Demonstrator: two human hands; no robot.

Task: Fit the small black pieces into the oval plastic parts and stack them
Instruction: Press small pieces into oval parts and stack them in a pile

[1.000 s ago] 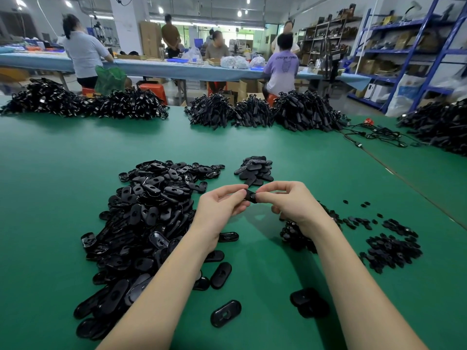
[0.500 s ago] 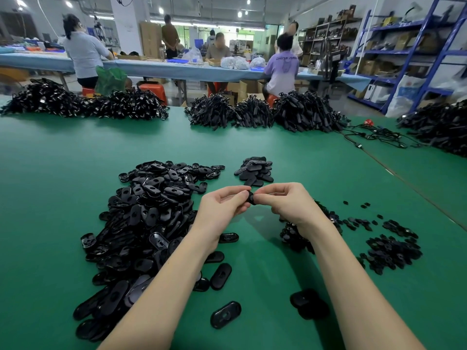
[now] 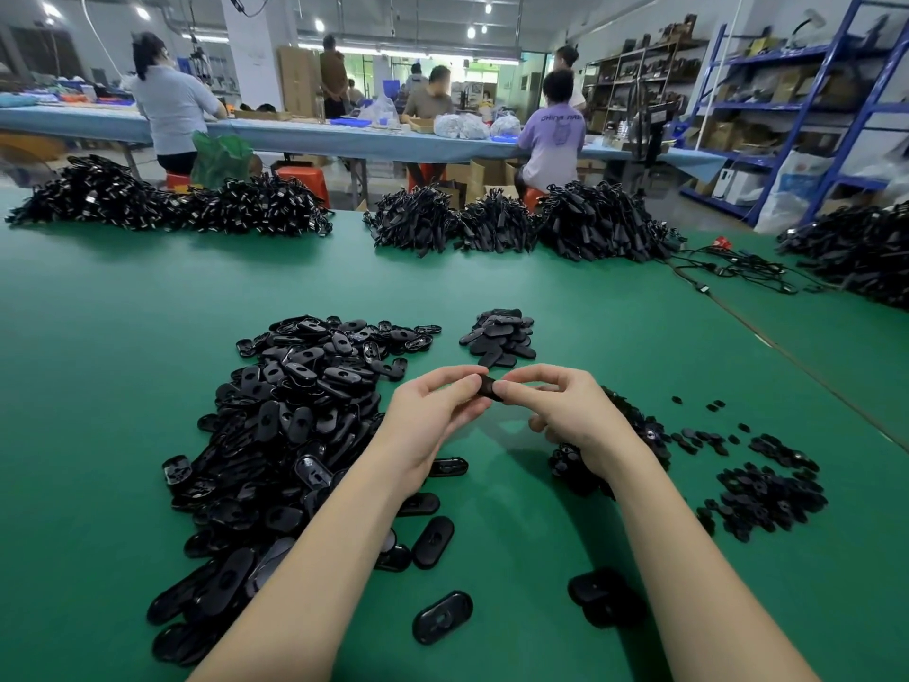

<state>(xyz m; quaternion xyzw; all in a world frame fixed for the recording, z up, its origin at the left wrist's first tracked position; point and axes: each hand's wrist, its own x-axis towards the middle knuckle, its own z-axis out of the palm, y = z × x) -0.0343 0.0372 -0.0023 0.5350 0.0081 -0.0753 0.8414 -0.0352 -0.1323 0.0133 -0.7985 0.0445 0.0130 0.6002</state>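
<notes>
We see a bright, evenly lit room: ceiling lights (image 3: 472, 31) glare white overhead. On the green surface (image 3: 123, 347) our hands (image 3: 442, 411) and forearms cast soft, dark shadows towards the right. The wide lens bends the blue shelving (image 3: 836, 105) at the edge. Distant workers look soft; near parts blur slightly.

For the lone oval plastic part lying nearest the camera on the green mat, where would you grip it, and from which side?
Pinch the oval plastic part across its narrow width, from above. It lies flat on the green mat, apart from other parts, its long axis running diagonally, so both long edges look reachable. Both hands are busy now.
</notes>
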